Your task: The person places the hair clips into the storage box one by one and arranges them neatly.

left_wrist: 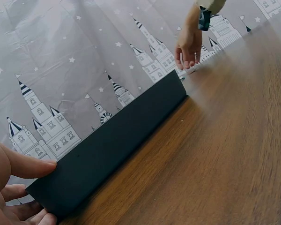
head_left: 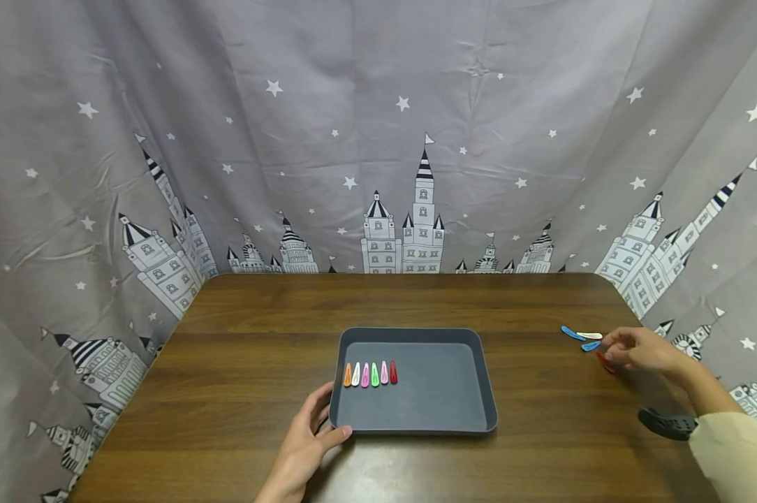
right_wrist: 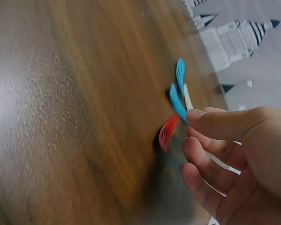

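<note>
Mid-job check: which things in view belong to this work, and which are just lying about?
Apparently in the job:
- tray
- six clips in it
- loose: two blue clips, white clip, red clip
- left hand, holding the tray's corner
- right hand, at the loose clips

Probably just surroundings:
- table
- curtain
- wristband, worn

The gray tray (head_left: pixel 441 395) lies flat, and the left hand (head_left: pixel 304 436) holds its near left corner. In its left half, six clips lie side by side in a row: an orange clip (head_left: pixel 348 376), a white clip (head_left: pixel 356 375), a pink clip (head_left: pixel 365 376), a green clip (head_left: pixel 375 376), a pale pink clip (head_left: pixel 384 373) and a red clip (head_left: pixel 394 373). Well right of the tray, two blue clips (right_wrist: pixel 180 75), another white clip (right_wrist: pixel 188 96) and another red clip (right_wrist: pixel 167 133) lie close together by the right hand (head_left: pixel 651 353).
</note>
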A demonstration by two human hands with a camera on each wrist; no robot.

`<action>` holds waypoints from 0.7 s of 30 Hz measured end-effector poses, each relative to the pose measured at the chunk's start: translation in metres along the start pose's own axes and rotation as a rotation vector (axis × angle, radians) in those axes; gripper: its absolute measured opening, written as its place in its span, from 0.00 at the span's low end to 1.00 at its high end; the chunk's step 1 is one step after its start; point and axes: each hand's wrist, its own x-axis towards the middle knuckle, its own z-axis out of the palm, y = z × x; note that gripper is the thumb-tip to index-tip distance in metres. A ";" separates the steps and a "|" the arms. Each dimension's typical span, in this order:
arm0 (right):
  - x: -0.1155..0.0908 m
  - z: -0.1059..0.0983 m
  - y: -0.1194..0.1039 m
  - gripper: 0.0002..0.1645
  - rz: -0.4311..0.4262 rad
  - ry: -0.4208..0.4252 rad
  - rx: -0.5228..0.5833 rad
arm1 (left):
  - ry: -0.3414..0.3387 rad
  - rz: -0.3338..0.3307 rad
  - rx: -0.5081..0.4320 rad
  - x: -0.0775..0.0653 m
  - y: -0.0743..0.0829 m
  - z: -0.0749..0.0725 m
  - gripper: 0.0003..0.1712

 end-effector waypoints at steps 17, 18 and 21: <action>0.005 0.019 0.020 0.07 -0.048 0.127 -0.126 | 0.000 -0.007 0.006 0.001 0.000 0.001 0.48; 0.005 0.019 0.019 0.06 -0.057 0.123 -0.123 | 0.000 -0.006 0.005 0.001 0.000 0.001 0.48; 0.005 0.020 0.017 0.05 -0.062 0.122 -0.108 | -0.001 -0.007 0.001 0.001 0.000 0.001 0.48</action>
